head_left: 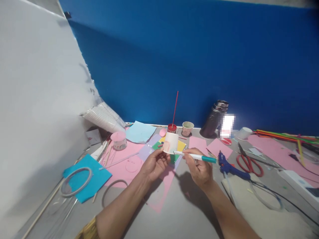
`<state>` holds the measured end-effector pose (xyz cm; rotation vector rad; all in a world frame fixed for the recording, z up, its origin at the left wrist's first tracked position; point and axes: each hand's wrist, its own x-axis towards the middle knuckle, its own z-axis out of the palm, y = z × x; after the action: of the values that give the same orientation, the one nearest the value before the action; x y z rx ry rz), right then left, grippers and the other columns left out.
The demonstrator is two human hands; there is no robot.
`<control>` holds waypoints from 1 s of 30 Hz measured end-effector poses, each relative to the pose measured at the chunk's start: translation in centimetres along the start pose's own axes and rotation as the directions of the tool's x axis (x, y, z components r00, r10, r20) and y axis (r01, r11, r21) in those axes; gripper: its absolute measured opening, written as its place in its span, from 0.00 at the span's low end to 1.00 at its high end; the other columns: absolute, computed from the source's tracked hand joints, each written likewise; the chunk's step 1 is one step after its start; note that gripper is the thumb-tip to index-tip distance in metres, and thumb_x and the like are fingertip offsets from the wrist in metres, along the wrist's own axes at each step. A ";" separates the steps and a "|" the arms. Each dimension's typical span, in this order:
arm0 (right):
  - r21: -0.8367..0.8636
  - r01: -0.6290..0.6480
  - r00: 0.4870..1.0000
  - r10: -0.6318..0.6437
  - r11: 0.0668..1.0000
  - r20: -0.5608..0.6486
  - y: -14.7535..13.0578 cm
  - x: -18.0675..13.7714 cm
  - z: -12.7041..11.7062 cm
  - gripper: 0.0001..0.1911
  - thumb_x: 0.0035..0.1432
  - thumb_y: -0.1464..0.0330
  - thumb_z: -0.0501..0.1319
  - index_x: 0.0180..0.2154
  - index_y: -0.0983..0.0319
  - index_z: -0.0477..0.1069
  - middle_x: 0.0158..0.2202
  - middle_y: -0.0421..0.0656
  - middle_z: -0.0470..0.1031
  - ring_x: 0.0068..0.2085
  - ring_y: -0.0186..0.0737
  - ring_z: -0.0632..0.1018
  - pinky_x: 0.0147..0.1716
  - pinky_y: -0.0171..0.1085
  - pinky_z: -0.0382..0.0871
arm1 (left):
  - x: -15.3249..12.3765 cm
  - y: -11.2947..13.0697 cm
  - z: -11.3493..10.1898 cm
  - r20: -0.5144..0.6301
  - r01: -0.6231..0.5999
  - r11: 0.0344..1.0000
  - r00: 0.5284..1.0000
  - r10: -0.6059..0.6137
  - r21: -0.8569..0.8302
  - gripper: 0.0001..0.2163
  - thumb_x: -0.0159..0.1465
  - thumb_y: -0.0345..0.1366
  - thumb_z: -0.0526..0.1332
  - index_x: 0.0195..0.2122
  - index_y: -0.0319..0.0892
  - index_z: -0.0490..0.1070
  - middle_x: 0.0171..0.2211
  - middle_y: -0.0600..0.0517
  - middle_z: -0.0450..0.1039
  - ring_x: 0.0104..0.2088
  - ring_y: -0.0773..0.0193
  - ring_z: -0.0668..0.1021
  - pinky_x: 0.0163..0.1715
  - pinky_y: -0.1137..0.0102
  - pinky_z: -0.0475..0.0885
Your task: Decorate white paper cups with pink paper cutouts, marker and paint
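Observation:
My left hand (156,163) grips a white paper cup (171,142) near its lower edge, the fingers curled beneath it. A faint pinkish mark shows on the cup's side. In my right hand (200,169) is a white marker with a teal end (202,158), pinched between thumb and fingers. The marker's tip points left and meets or nearly meets the cup's lower right side; I cannot tell which. Coloured paper sheets (149,152) lie under and behind the cup. Just behind it stands a small red pot (171,127) with a thin red stick rising from it.
To the right lie a blue glue gun (233,168), red-handled scissors (250,165) and a white power strip (301,187). A dark flask (211,122) and a patterned cup (187,128) stand at the back. Leftward are a pink-topped cup (119,141), blue paper (99,181) and a grey ring (74,193).

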<state>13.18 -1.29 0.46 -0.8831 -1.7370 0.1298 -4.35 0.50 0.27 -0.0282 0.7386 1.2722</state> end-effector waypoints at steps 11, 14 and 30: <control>0.011 -0.144 0.973 0.144 0.989 -0.180 1.1 -0.3 -0.3 0.09 0.68 0.65 0.58 0.39 0.60 0.76 0.32 0.42 0.80 0.30 0.39 0.82 0.32 0.36 0.76 | 0.1 0.1 -0.3 0.036 0.004 0.999 0.999 -0.002 -0.040 0.06 0.68 0.22 0.57 0.37 0.37 0.72 0.23 0.52 0.73 0.22 0.68 0.77 0.26 0.74 0.77; 0.038 -0.187 0.958 0.190 0.982 -0.214 1.6 -0.4 -0.2 0.09 0.68 0.64 0.58 0.40 0.60 0.76 0.31 0.42 0.80 0.30 0.39 0.81 0.30 0.35 0.76 | 0.2 0.1 -0.4 0.061 0.014 0.999 0.998 -0.012 -0.036 0.05 0.68 0.24 0.59 0.36 0.37 0.72 0.25 0.51 0.74 0.23 0.68 0.78 0.26 0.74 0.77; -0.008 0.005 0.997 -0.006 1.000 -0.075 0.0 -0.8 0.3 0.04 0.66 0.72 0.61 0.40 0.61 0.75 0.33 0.44 0.80 0.31 0.38 0.80 0.28 0.34 0.74 | 0.5 -1.5 -1.5 0.272 -0.401 0.851 0.908 0.320 0.339 0.19 0.41 0.40 0.81 0.23 0.37 0.74 0.24 0.50 0.77 0.28 0.67 0.79 0.34 0.73 0.75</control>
<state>13.00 -1.65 -0.31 -0.8784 -1.6712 0.0853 -3.69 -0.18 -1.68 0.5881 0.8279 1.4377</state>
